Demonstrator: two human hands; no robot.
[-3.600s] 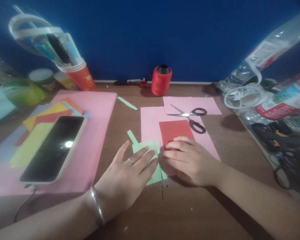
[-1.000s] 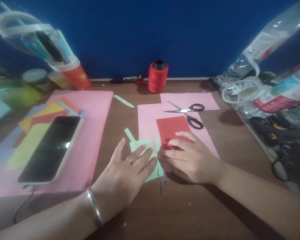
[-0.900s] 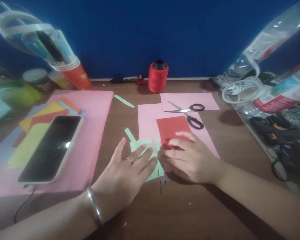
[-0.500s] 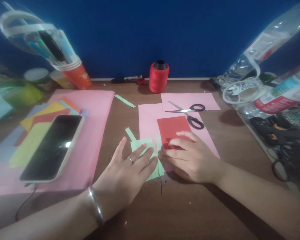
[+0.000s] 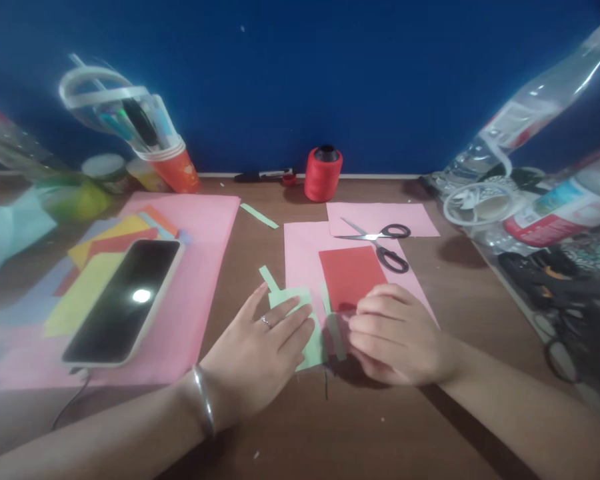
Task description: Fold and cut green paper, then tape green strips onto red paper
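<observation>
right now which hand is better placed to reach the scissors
Probably the right hand: it is nearer the scissors, which lie just ahead of it. The left hand rests spread over the green paper, farther from them. Whether the right hand holds anything is hidden.

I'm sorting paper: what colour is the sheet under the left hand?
The sheet is pale green; head view.

The left hand (image 5: 263, 357) is lying with its palm down, its fingers (image 5: 299, 330) extending forward, and the little finger (image 5: 255, 300) is standing apart. The right hand (image 5: 403, 340) is resting near it, fingers bending inward. The left forearm (image 5: 130, 421) and right forearm (image 5: 520, 400) are slanting inward.
</observation>
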